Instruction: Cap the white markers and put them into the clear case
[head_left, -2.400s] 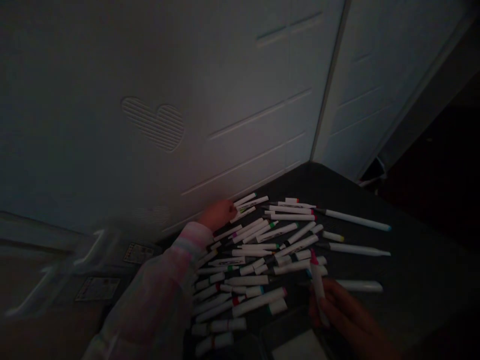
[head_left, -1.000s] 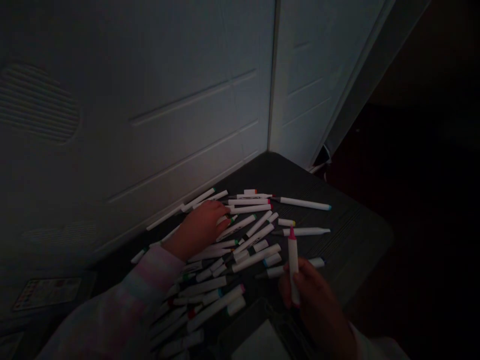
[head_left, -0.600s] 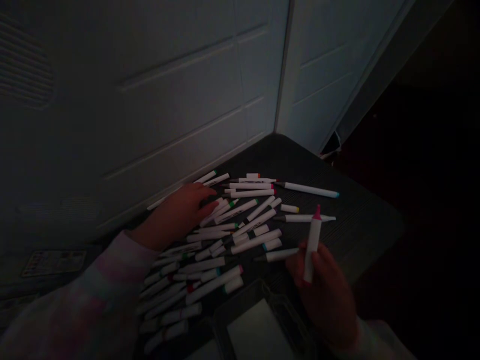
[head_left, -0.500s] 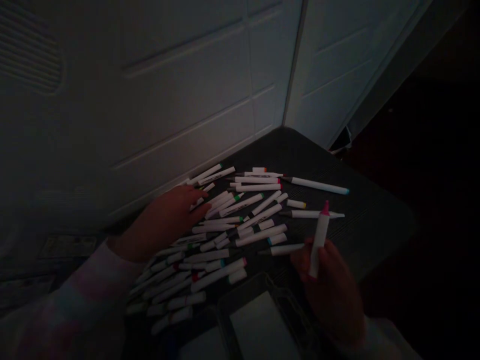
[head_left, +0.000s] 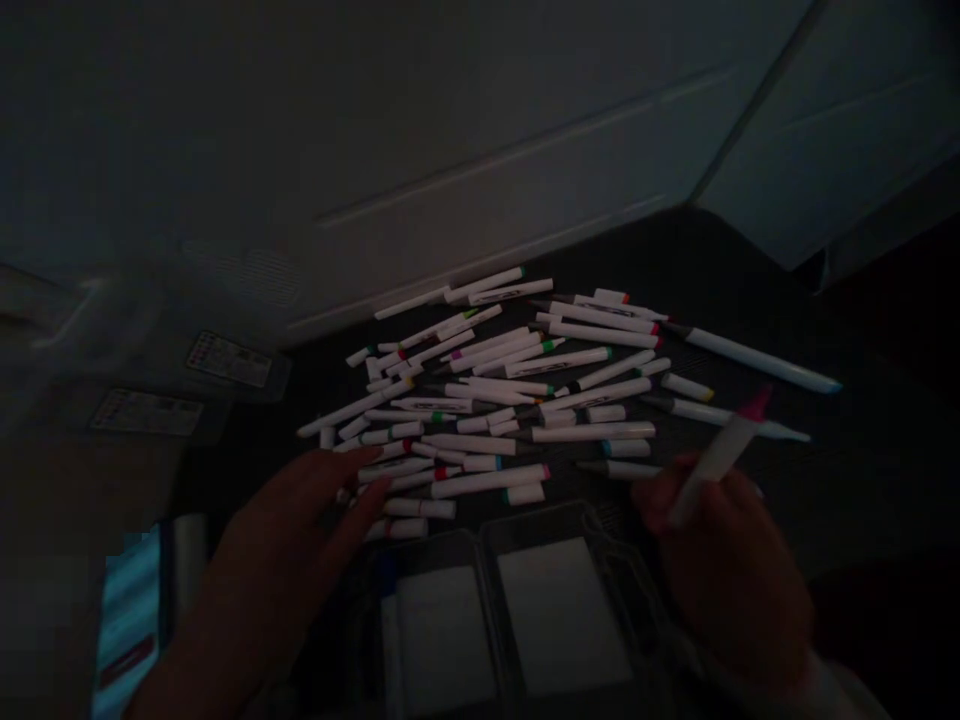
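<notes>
The person's right hand (head_left: 731, 560) pinches a pink-tipped marker (head_left: 716, 468) between its fingers, the pink end slanting up above the right side of the counter (head_left: 705, 270). The left hand (head_left: 281, 535) has its thumb and fingers spread at the near left edge of a pile of white markers (head_left: 592, 432); whether it touches any is too dark to tell. Between the hands lies an open clear case (head_left: 484, 590) with 2 white cards (head_left: 562, 615) and a blue-capped pen (head_left: 391, 640).
</notes>
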